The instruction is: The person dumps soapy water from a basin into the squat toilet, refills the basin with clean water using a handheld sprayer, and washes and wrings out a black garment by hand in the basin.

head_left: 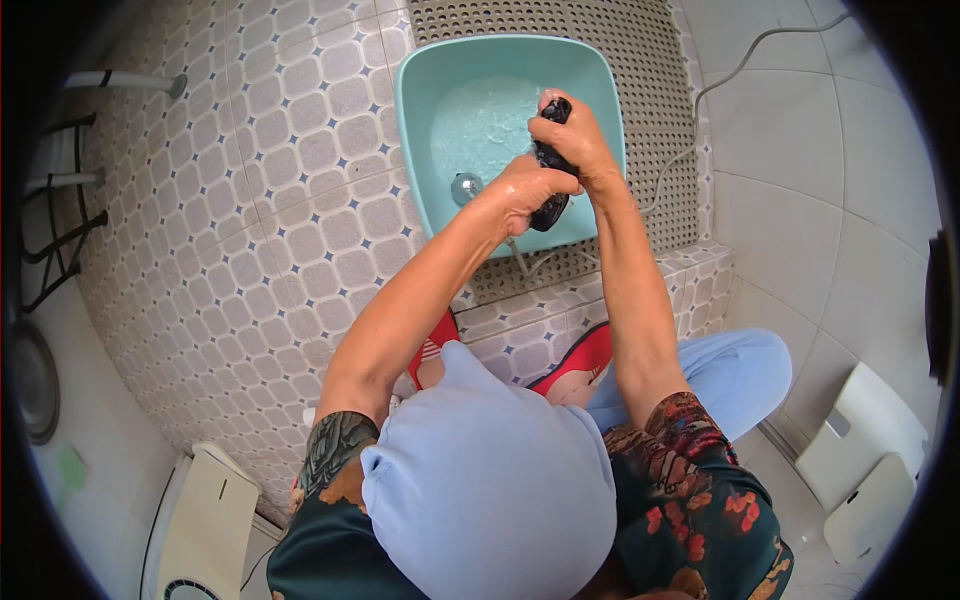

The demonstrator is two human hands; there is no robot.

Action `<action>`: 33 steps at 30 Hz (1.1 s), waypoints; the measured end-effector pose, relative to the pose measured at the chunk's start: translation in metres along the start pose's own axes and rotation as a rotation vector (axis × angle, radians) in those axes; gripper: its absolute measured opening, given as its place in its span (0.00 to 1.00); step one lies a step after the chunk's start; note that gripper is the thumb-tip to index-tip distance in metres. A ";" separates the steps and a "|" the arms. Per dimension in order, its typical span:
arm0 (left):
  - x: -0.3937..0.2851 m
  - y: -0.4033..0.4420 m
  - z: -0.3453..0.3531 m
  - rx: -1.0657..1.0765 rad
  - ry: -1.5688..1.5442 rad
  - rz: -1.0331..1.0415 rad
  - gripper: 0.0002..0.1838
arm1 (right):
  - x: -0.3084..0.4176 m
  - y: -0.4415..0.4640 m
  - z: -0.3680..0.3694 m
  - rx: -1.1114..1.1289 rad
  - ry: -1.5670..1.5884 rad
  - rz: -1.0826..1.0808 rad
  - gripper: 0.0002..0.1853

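A teal basin (420, 150) holds water with ripples and froth on its surface. Over its right side, my left hand (522, 188) and my right hand (578, 142) are closed around a long, wet black item (549, 213). Its glossy surface shows between and beyond the fingers; whether it is a shoe or bunched cloth I cannot tell. My right hand grips the far part, and my left hand the nearer part, with its thumb across the top. Near my left wrist, a round, shiny, clear-looking thing (466, 187) sits at the basin's left side.
Under the basin lies a grey perforated mat (660, 130). A thin grey hose (745, 62) runs along the right wall. Patterned tiles (310, 140) cover the floor. My feet in red slippers (585, 358) are close to the basin. White panels (865, 435) stand at the lower right.
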State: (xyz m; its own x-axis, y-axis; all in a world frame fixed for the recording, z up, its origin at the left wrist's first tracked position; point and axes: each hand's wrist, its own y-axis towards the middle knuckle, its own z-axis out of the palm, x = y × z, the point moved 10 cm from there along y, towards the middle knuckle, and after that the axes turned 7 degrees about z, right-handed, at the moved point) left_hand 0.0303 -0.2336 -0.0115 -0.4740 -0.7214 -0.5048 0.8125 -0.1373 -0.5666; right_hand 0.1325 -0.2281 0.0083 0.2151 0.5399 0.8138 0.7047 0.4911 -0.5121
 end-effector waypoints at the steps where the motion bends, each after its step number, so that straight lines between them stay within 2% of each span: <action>1: -0.005 0.003 -0.010 -0.093 0.247 0.020 0.12 | -0.002 0.003 0.004 0.003 -0.003 0.000 0.05; 2: -0.008 0.016 -0.015 -0.143 0.388 0.172 0.12 | 0.000 0.006 0.000 -0.112 -0.204 -0.061 0.04; 3: 0.004 0.027 -0.021 -0.145 0.386 0.171 0.12 | 0.003 0.007 -0.002 -0.226 -0.403 -0.119 0.05; 5: -0.020 0.022 -0.027 -0.316 0.890 0.402 0.15 | -0.007 0.011 -0.001 -0.273 -0.492 -0.091 0.08; 6: -0.023 0.015 -0.031 -0.435 0.882 0.478 0.16 | -0.008 0.010 -0.010 -0.407 -0.530 -0.137 0.10; 7: -0.020 0.017 -0.033 -0.446 0.878 0.474 0.16 | 0.000 0.002 -0.016 -0.537 -0.567 -0.184 0.12; 9: -0.016 0.020 -0.033 -0.408 0.876 0.521 0.18 | -0.003 -0.007 -0.027 -0.573 -0.456 -0.152 0.15; 11: -0.013 0.021 -0.038 -0.432 0.974 0.453 0.18 | -0.004 -0.021 -0.041 -0.628 -0.342 -0.115 0.17; 13: 0.001 0.026 -0.043 -0.282 0.723 0.298 0.16 | -0.005 -0.036 -0.058 -0.749 -0.224 -0.122 0.19; 14: 0.015 0.021 -0.030 -0.117 0.379 0.119 0.14 | -0.004 -0.040 -0.057 -0.745 -0.231 -0.183 0.17; 15: 0.017 0.021 -0.030 -0.115 0.380 0.118 0.14 | -0.009 -0.044 -0.054 -0.746 -0.231 -0.183 0.17; 17: 0.042 0.023 -0.043 -0.264 -0.214 -0.011 0.14 | 0.007 -0.052 -0.024 -0.575 -0.135 -0.463 0.15; 18: 0.046 0.030 -0.047 -0.273 -0.470 0.037 0.14 | 0.014 -0.057 -0.007 -0.532 -0.251 -0.523 0.15; 19: 0.033 0.034 -0.040 -0.107 -0.592 0.111 0.15 | 0.021 -0.063 0.011 -0.486 -0.369 -0.580 0.15; 21: 0.010 0.019 -0.039 0.014 -0.803 0.206 0.17 | 0.027 -0.068 0.023 -0.450 -0.294 -0.547 0.14; 22: 0.003 0.012 -0.044 0.015 -0.801 0.206 0.17 | 0.028 -0.066 0.025 -0.443 -0.283 -0.539 0.13; 24: -0.028 -0.009 -0.032 0.300 -0.873 0.314 0.21 | 0.030 -0.065 0.024 -0.440 -0.265 -0.525 0.14; 26: -0.035 -0.019 -0.032 0.318 -0.957 0.274 0.23 | 0.045 -0.064 0.039 -0.295 -0.449 -0.608 0.13; 27: -0.038 -0.022 -0.029 0.336 -1.045 0.236 0.26 | 0.052 -0.064 0.034 -0.298 -0.448 -0.610 0.13; 28: -0.036 -0.020 -0.035 0.204 -0.955 0.260 0.24 | 0.052 -0.059 0.036 -0.188 -0.425 -0.543 0.14; 29: -0.037 -0.019 -0.035 0.205 -0.954 0.263 0.24 | 0.049 -0.054 0.040 -0.076 -0.403 -0.477 0.16; 31: -0.024 -0.014 -0.040 0.130 -0.732 0.210 0.20 | 0.048 -0.053 0.034 -0.015 -0.313 -0.461 0.17; 33: -0.017 -0.009 -0.044 0.098 -0.618 0.186 0.18 | 0.023 -0.041 0.036 0.283 0.099 -0.099 0.17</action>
State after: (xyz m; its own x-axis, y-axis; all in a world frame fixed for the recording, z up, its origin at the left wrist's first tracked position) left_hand 0.0158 -0.1907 -0.0263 -0.0634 -0.9925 -0.1045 0.9032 -0.0125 -0.4291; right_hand 0.0843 -0.2112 0.0380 0.2291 0.4177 0.8792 0.5125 0.7162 -0.4738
